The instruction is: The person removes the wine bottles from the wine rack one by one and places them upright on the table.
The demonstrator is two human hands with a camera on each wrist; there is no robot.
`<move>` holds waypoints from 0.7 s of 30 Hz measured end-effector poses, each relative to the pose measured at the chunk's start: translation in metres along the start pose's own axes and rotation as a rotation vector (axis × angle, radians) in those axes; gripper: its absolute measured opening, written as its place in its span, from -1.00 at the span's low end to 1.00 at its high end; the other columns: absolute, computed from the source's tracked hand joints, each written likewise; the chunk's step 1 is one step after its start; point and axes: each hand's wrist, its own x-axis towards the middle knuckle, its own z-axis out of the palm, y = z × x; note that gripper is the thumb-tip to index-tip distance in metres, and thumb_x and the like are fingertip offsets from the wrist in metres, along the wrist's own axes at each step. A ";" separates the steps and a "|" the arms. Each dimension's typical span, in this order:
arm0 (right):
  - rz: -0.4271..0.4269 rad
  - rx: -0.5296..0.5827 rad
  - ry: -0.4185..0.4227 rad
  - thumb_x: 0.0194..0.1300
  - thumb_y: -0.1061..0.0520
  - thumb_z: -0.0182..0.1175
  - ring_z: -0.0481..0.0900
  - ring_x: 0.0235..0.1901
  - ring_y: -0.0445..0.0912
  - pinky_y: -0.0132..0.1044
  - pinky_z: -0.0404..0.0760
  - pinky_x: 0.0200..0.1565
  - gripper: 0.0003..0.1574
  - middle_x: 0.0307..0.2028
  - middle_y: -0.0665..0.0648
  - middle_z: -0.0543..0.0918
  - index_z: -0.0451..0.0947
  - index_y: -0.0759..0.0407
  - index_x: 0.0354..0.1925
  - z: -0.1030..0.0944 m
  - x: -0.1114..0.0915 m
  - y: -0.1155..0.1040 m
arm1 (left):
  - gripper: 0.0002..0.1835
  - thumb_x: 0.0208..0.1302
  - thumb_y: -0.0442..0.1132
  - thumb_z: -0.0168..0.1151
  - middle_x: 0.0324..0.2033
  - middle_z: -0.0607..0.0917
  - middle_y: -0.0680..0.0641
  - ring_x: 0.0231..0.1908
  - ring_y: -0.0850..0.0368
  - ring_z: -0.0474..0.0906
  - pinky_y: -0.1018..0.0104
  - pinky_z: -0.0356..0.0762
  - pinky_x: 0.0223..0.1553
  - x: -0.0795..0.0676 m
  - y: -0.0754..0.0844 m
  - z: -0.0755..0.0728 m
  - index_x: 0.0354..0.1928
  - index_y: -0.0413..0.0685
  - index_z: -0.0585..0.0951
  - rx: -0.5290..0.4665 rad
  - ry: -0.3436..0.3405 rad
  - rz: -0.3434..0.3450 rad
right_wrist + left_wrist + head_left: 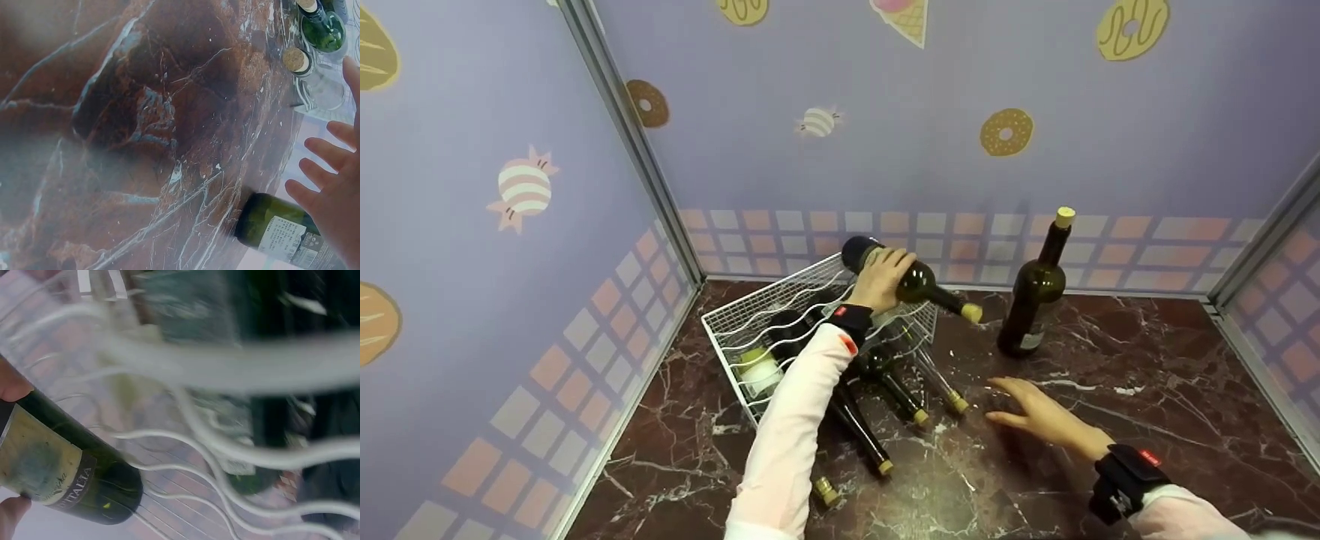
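My left hand (883,279) grips a dark green wine bottle (916,281) with a cork in its neck, tilted with the neck down to the right. In the left wrist view, the bottle's cream label (42,458) shows between thumb and fingers, its base over the wavy wires. Beneath it is a white wire wine rack (720,322), with several corked bottles lying in it, necks toward the front. My right hand (1046,412) hangs over the table, fingers extended, holding nothing. Nearest to it in the right wrist view is a standing green bottle (275,225).
That corked bottle (1035,300) stands upright on the marbled table (1080,480), right of the rack. A clear glass bottle (936,375) is among those in the rack. Another cork (825,491) shows beside my left sleeve. Patterned walls (885,172) enclose the table at the back and sides.
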 end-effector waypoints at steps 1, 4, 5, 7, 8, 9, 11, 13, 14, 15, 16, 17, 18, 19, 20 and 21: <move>0.001 0.001 0.003 -0.21 -0.17 -0.02 0.11 -0.15 -0.05 -0.17 0.02 -0.18 -0.30 -0.15 0.10 0.24 0.16 0.15 -0.09 0.000 0.000 0.000 | -0.28 -0.58 -0.07 0.17 -0.22 0.27 0.03 -0.20 0.10 0.12 0.27 -0.03 -0.17 0.001 0.000 -0.004 -0.13 0.02 0.23 -0.027 0.032 -0.031; 0.005 0.005 0.014 -0.21 -0.17 -0.01 0.11 -0.15 -0.06 -0.17 0.02 -0.18 -0.30 -0.15 0.08 0.24 0.16 0.13 -0.09 -0.001 0.001 0.000 | -0.23 -0.64 -0.01 0.17 -0.24 0.27 0.03 -0.22 0.11 0.13 0.36 -0.04 -0.17 0.006 0.001 -0.018 -0.14 -0.03 0.24 -0.110 0.125 -0.118; 0.013 0.007 0.015 -0.22 -0.17 -0.02 0.11 -0.15 -0.08 -0.18 0.02 -0.18 -0.30 -0.15 0.07 0.23 0.14 0.10 -0.07 -0.001 0.001 -0.001 | -0.22 -0.67 0.00 0.18 -0.26 0.27 0.04 -0.23 0.11 0.13 0.37 -0.03 -0.18 0.007 0.001 -0.023 -0.14 -0.03 0.24 -0.140 0.147 -0.141; 0.038 0.010 0.016 -0.23 -0.19 -0.02 0.11 -0.15 -0.11 -0.20 0.04 -0.18 -0.27 -0.14 0.03 0.22 0.10 0.06 -0.05 -0.003 0.003 -0.002 | -0.19 -0.72 0.00 0.19 -0.29 0.25 0.05 -0.25 0.11 0.12 0.39 0.01 -0.21 0.009 0.001 -0.033 -0.15 -0.02 0.23 -0.182 0.177 -0.167; 0.054 0.013 0.018 -0.24 -0.20 -0.02 0.11 -0.15 -0.12 -0.20 0.05 -0.18 -0.26 -0.14 0.02 0.22 0.09 0.05 -0.04 -0.003 0.003 -0.003 | -0.18 -0.75 0.00 0.20 -0.31 0.24 0.05 -0.26 0.11 0.11 0.39 0.03 -0.23 0.010 0.002 -0.037 -0.16 0.00 0.23 -0.195 0.194 -0.173; 0.071 0.017 0.020 -0.24 -0.21 -0.02 0.10 -0.15 -0.13 -0.21 0.05 -0.18 -0.24 -0.13 0.00 0.21 0.08 0.03 -0.04 -0.004 0.003 -0.004 | -0.18 -0.77 0.01 0.20 -0.33 0.22 0.05 -0.27 0.11 0.10 0.39 0.05 -0.25 0.010 0.002 -0.041 -0.16 0.01 0.23 -0.205 0.208 -0.176; 0.097 0.027 0.016 -0.25 -0.21 -0.02 0.09 -0.14 -0.14 -0.21 0.06 -0.18 -0.22 -0.12 -0.01 0.19 0.04 0.01 -0.02 -0.005 0.004 -0.006 | -0.18 -0.78 0.02 0.19 -0.37 0.20 0.05 -0.29 0.12 0.08 0.39 0.08 -0.30 0.009 0.002 -0.049 -0.17 0.05 0.22 -0.226 0.237 -0.176; 0.105 0.034 0.006 -0.24 -0.20 -0.03 0.08 -0.13 -0.12 -0.19 0.06 -0.19 -0.22 -0.11 0.01 0.17 0.02 0.01 -0.01 -0.008 0.003 -0.007 | -0.18 -0.81 0.05 0.19 -0.40 0.17 0.05 -0.31 0.12 0.07 0.41 0.11 -0.35 0.008 0.003 -0.054 -0.19 0.07 0.22 -0.243 0.271 -0.179; 0.102 0.039 -0.004 -0.22 -0.20 -0.03 0.08 -0.13 -0.10 -0.18 0.06 -0.19 -0.22 -0.10 0.02 0.16 0.00 0.01 0.00 -0.009 0.003 -0.008 | -0.18 -0.82 0.07 0.19 -0.42 0.16 0.04 -0.32 0.13 0.08 0.42 0.11 -0.36 0.008 0.004 -0.057 -0.20 0.07 0.23 -0.252 0.289 -0.182; 0.105 0.045 -0.009 -0.22 -0.19 -0.04 0.07 -0.13 -0.10 -0.18 0.06 -0.20 -0.23 -0.10 0.02 0.16 -0.01 0.00 0.00 -0.010 0.002 -0.008 | -0.18 -0.83 0.08 0.18 -0.43 0.15 0.04 -0.34 0.13 0.08 0.42 0.10 -0.38 0.007 0.005 -0.060 -0.21 0.07 0.23 -0.264 0.301 -0.184; 0.104 0.050 -0.012 -0.21 -0.18 -0.04 0.07 -0.13 -0.10 -0.18 0.06 -0.20 -0.23 -0.10 0.03 0.16 -0.01 -0.01 0.00 -0.011 0.002 -0.008 | -0.18 -0.84 0.11 0.18 -0.44 0.15 0.05 -0.35 0.14 0.08 0.42 0.09 -0.39 0.006 0.006 -0.062 -0.22 0.08 0.23 -0.271 0.312 -0.188; 0.101 0.051 -0.019 -0.20 -0.18 -0.04 0.08 -0.13 -0.08 -0.16 0.07 -0.21 -0.24 -0.10 0.04 0.16 -0.03 -0.01 0.00 -0.012 0.001 -0.008 | -0.17 -0.85 0.14 0.17 -0.45 0.14 0.05 -0.37 0.15 0.08 0.43 0.08 -0.41 0.005 0.008 -0.065 -0.24 0.08 0.23 -0.277 0.323 -0.197; 0.101 0.051 -0.011 -0.20 -0.18 -0.04 0.08 -0.13 -0.09 -0.17 0.07 -0.21 -0.23 -0.11 0.04 0.16 -0.02 -0.01 0.00 -0.012 0.001 -0.008 | -0.18 -0.85 0.16 0.16 -0.47 0.13 0.06 -0.40 0.16 0.08 0.44 0.07 -0.42 0.003 0.010 -0.068 -0.25 0.07 0.23 -0.283 0.333 -0.209; 0.098 0.054 -0.006 -0.20 -0.17 -0.04 0.09 -0.14 -0.09 -0.17 0.08 -0.22 -0.23 -0.11 0.05 0.17 -0.02 0.00 0.00 -0.012 0.001 -0.008 | -0.18 -0.86 0.18 0.15 -0.48 0.13 0.07 -0.41 0.17 0.08 0.44 0.06 -0.43 0.002 0.013 -0.070 -0.26 0.08 0.23 -0.292 0.342 -0.222; 0.106 0.058 0.001 -0.21 -0.18 -0.03 0.10 -0.15 -0.10 -0.18 0.08 -0.22 -0.23 -0.12 0.04 0.18 -0.01 0.00 0.00 -0.012 0.000 -0.009 | -0.19 -0.86 0.19 0.15 -0.49 0.13 0.08 -0.43 0.18 0.08 0.44 0.05 -0.43 0.001 0.016 -0.073 -0.28 0.08 0.24 -0.314 0.353 -0.236; 0.113 0.059 0.009 -0.22 -0.18 -0.02 0.11 -0.16 -0.12 -0.19 0.09 -0.23 -0.23 -0.12 0.04 0.19 0.00 -0.01 0.00 -0.011 0.000 -0.009 | -0.20 -0.86 0.19 0.15 -0.49 0.13 0.09 -0.44 0.20 0.08 0.45 0.04 -0.44 0.000 0.020 -0.077 -0.29 0.09 0.24 -0.338 0.359 -0.251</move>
